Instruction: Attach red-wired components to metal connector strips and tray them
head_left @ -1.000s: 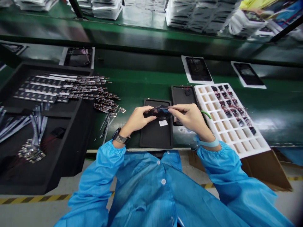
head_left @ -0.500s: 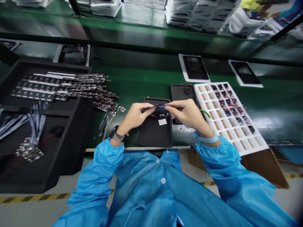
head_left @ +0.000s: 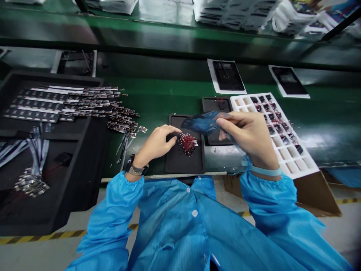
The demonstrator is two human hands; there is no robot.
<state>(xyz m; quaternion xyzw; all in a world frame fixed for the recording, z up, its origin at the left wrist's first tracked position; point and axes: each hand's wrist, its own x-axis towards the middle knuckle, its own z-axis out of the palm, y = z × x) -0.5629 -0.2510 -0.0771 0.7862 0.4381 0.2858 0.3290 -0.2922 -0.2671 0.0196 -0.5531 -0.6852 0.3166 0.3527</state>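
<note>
Glossy dark-blue sheet (head_left: 201, 122) is gripped in the right hand (head_left: 248, 137), pinched between thumb and fingers, its free end curving leftward above a black tray (head_left: 183, 165) on a green bench (head_left: 158, 94). The left hand (head_left: 156, 145) is seen open and holding nothing, its fingers (head_left: 172, 131) curved over the left part of the tray. Just beside those fingers, a small heap of red-wired parts (head_left: 188, 143) is piled on the tray, beneath the sheet's free end. A second black tray (head_left: 217, 107) is placed just behind, partly hidden by the right hand. To the right, a white compartment tray (head_left: 293, 162) is laid at an angle, with dark parts and red wires seated in many of its cells. Rows of circuit-board strips (head_left: 36, 105) are lined up in a black foam tray (head_left: 50, 195) at left, with ribbon cables (head_left: 36, 154) laid below them. A wristwatch (head_left: 135, 169) is worn on the left wrist and a blue band (head_left: 265, 171) on the right, both beside the cuffs of a blue smock (head_left: 121, 199). Papers bearing black panels (head_left: 225, 75) are set farther along the bench, and wrapped stacks (head_left: 237, 15) are lined up beyond them
</note>
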